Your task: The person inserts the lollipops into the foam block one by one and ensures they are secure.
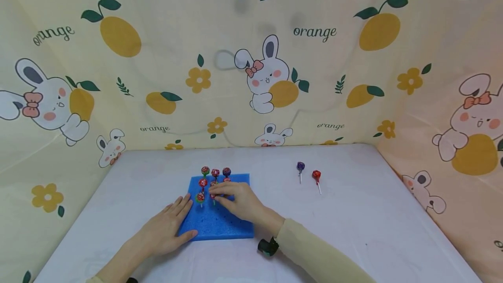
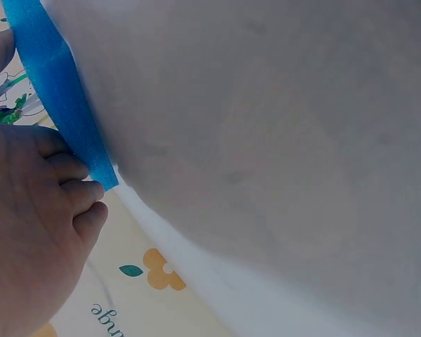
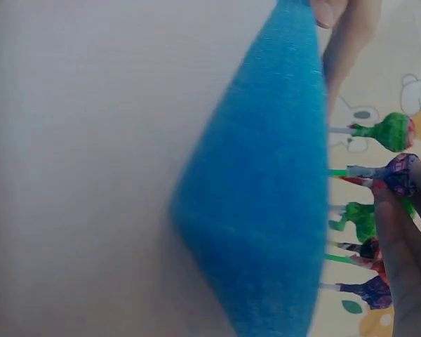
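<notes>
Surface: white table (image 1: 353, 230), with the blue foam block (image 1: 220, 222) near the middle of its front edge.
Room: yellow cloth walls (image 1: 251, 77) on three sides, printed with rabbits, oranges and flowers.
Writing: "orange" (image 1: 315, 32), repeated across the cloth.
My left hand (image 1: 167, 228): flat, fingers straight, pressing the block's left edge.
My right hand (image 1: 241, 202): fingertips pinching a lollipop (image 1: 213, 195) standing in the block beside six others.
Loose: purple lollipop (image 1: 300, 167) and red lollipop (image 1: 316, 175) towards the table's back right.
</notes>
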Demonstrator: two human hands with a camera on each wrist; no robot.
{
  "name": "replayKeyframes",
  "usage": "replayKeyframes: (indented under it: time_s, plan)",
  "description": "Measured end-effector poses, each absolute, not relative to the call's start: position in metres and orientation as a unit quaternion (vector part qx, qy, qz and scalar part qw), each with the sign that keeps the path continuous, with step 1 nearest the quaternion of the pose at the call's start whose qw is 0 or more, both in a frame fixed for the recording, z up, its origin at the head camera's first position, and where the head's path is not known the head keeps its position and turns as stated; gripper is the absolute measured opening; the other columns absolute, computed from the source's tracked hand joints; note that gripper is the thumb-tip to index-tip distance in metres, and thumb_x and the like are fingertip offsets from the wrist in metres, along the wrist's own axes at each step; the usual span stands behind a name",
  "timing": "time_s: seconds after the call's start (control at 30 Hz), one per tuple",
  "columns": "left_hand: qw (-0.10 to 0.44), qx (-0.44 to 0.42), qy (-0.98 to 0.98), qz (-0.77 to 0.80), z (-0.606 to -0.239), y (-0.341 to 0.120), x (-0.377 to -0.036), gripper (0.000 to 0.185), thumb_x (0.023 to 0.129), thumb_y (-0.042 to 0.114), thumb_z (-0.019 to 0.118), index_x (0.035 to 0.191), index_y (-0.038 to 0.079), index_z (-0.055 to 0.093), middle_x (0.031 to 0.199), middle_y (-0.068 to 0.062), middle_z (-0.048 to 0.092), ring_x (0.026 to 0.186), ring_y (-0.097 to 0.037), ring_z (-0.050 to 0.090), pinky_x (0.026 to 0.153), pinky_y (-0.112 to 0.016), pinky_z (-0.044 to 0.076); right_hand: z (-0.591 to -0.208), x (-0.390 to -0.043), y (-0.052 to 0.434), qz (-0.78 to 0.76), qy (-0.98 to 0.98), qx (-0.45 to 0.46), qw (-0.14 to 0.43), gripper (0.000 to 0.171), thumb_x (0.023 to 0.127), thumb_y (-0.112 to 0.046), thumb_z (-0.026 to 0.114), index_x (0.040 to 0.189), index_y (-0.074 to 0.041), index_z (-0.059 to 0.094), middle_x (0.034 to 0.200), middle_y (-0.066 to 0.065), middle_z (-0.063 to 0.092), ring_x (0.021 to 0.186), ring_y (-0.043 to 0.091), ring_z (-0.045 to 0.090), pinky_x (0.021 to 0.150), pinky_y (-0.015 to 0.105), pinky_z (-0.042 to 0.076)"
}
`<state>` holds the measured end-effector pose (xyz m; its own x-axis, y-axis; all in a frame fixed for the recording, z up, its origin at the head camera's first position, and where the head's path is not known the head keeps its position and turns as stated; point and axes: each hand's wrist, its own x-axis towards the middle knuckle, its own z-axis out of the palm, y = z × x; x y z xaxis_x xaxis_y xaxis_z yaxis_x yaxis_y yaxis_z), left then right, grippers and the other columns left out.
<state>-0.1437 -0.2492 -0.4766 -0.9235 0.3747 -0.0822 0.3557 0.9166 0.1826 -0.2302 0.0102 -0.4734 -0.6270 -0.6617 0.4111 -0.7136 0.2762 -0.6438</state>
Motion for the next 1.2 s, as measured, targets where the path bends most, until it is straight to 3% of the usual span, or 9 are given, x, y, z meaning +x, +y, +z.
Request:
replayKeyframes:
  time_s: [0.2,0.77,1.0,1.2]
  plan:
    - [0.062,0.188,0.977,0.082,-0.475,-0.248,-0.143,0.094,0.099,0.067,0.053,0.158,-0.004,0.037,0.167,-0.024,0.028,0.153,-0.046,0.028,0.120,-0.062,0.032,-0.478,-0.229,0.009,0.413,-0.802,0.432,0.020,0.027,0.103,-0.012,0.067,0.128,-0.008,0.075,0.133,0.000,0.072,0.129,0.014,0.064,0.107,0.026,0.049]
    - [0.046,0.197,0.975,0.090,-0.479,-0.249,-0.144,0.091,0.101,0.063,0.053,0.157,-0.006,0.037,0.167,-0.025,0.029,0.153,-0.046,0.029,0.120,-0.062,0.032,-0.474,-0.224,0.013,0.419,-0.799,0.430,0.033,0.027,0.101,-0.011,0.069,0.128,-0.009,0.075,0.136,-0.002,0.070,0.133,0.015,0.060,0.113,0.032,0.046]
    - [0.047,0.195,0.976,0.085,-0.479,-0.250,-0.144,0.092,0.101,0.064,0.053,0.157,-0.006,0.037,0.167,-0.025,0.028,0.153,-0.046,0.029,0.120,-0.061,0.032,-0.471,-0.223,0.022,0.448,-0.781,0.432,0.049,0.024,0.101,-0.009,0.069,0.125,-0.007,0.074,0.133,0.003,0.071,0.128,0.019,0.064,0.094,0.023,0.057]
    - [0.054,0.188,0.977,0.089,-0.477,-0.249,-0.142,0.094,0.100,0.066,0.053,0.158,-0.006,0.036,0.167,-0.025,0.028,0.153,-0.046,0.028,0.120,-0.062,0.032,-0.471,-0.225,0.036,0.492,-0.763,0.413,0.070,0.021,0.100,-0.007,0.070,0.121,-0.005,0.075,0.130,0.006,0.070,0.123,0.022,0.065,0.088,0.027,0.061]
